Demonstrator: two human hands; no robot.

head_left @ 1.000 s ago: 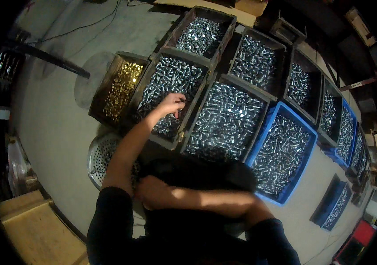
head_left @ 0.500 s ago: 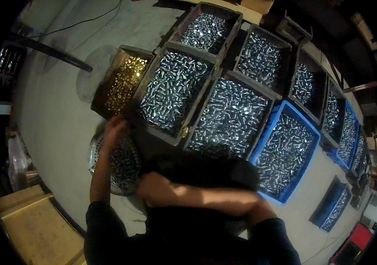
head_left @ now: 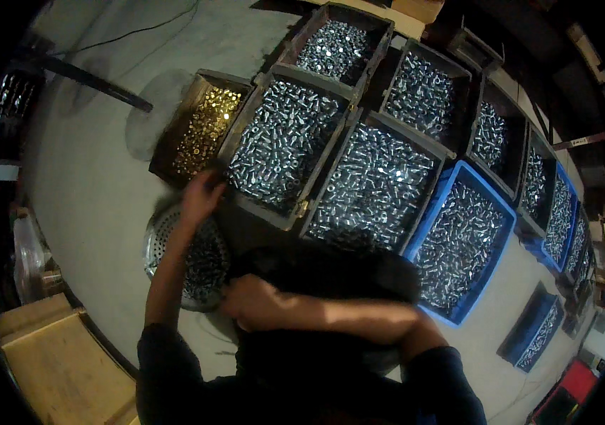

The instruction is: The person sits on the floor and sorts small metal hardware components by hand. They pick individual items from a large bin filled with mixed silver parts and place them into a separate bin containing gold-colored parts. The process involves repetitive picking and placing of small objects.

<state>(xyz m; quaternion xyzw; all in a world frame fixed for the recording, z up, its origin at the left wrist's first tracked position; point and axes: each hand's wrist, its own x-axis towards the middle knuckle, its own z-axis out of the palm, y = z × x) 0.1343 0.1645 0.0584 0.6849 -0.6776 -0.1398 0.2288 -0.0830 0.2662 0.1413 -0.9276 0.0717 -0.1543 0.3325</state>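
My left hand (head_left: pixel 200 198) reaches out over the near corner where the bin of brass-coloured fittings (head_left: pixel 206 131) meets a large bin of silver metal fittings (head_left: pixel 281 142). A dark gap shows between its thumb and fingers, and I make out nothing held there. Close to my body, my right hand (head_left: pixel 247 301) is curled closed at the right rim of a round perforated metal basin (head_left: pixel 163 234). Whatever it grips is hidden. Inside the basin lie many small dark metal pieces (head_left: pixel 205 265), partly covered by my left forearm.
More bins of silver fittings stand to the right, among them a blue crate (head_left: pixel 483 287) and a small blue bin (head_left: pixel 540 333). A dark pole on a round base (head_left: pixel 150 117) stands at the far left. A yellowish board (head_left: pixel 68 365) lies at the near left.
My left hand has moved away from me and slightly right, from above the basin's far edge to the corner of the bins. My right hand has stayed in place.
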